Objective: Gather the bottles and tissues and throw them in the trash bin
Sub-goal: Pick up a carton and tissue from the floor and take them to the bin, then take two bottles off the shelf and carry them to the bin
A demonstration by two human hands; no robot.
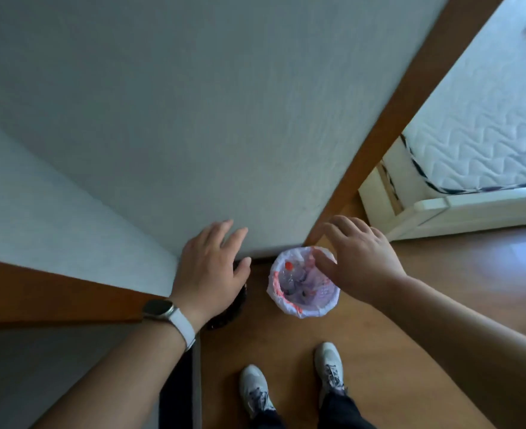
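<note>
Left hand [212, 267]: fingers spread and loose, palm down, nothing held; a watch [159, 308] with a pale strap sits on its wrist. Directly under this hand, partly hidden by it, a dark round object [232, 308] stands on the wooden floor [441, 274]; its contents cannot be made out. Between the two hands, and below them at floor level, stands the trash bin [302, 308], lined with a white bag bearing red print, set close against the foot of the white wall [193, 119]. Inside the bin: a clear bottle [288, 278] with a red cap, lying toward the side nearer the left hand, with at least one more clear bottle beside it; pale crumpled material lies among them, too blurred to confirm as tissues. Right hand [360, 258]: open, fingers curved downward, holding nothing, hovering above the bin's far rim and covering part of it. Nearer the person than both hands, two grey shoes [329, 366] stand on the floor. Well beyond the right hand, on its outer side, a bed [478, 119] with a quilted white mattress sits on a pale frame.
</note>
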